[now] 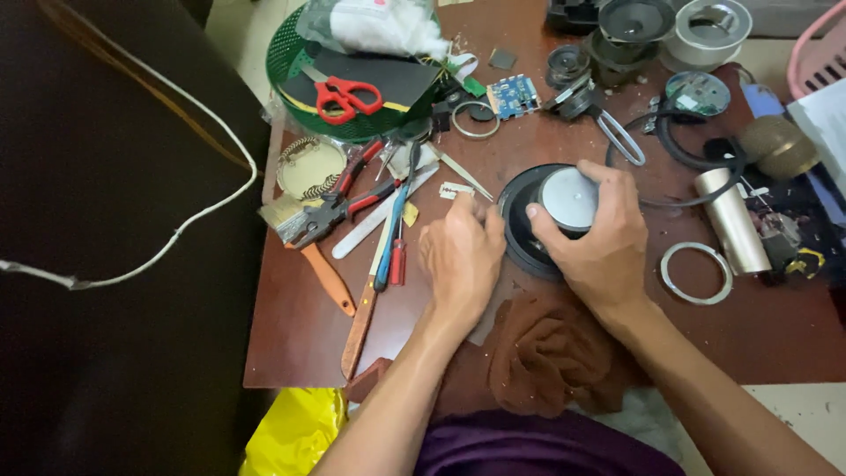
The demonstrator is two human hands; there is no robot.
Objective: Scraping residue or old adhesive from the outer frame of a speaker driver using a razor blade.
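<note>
A round black speaker driver with a silver magnet cap (566,196) lies face down on the reddish-brown table (300,326). My right hand (599,242) is wrapped over its near right side, thumb on the black rim and fingers on the cap. My left hand (460,257) rests on the table just left of the speaker, its fingertips near the rim; whether they pinch anything is hidden. A small razor blade (456,189) lies just beyond my left hand.
Left of my hands lie pliers (339,211), screwdrivers (394,231), a brush and a wooden-handled blade (357,330). A green basket (295,66) holds red scissors (346,97). Speaker parts, a circuit board (513,95), metal rings (696,273) and a gold cylinder (730,220) crowd the right. A brown cloth (551,353) lies near me.
</note>
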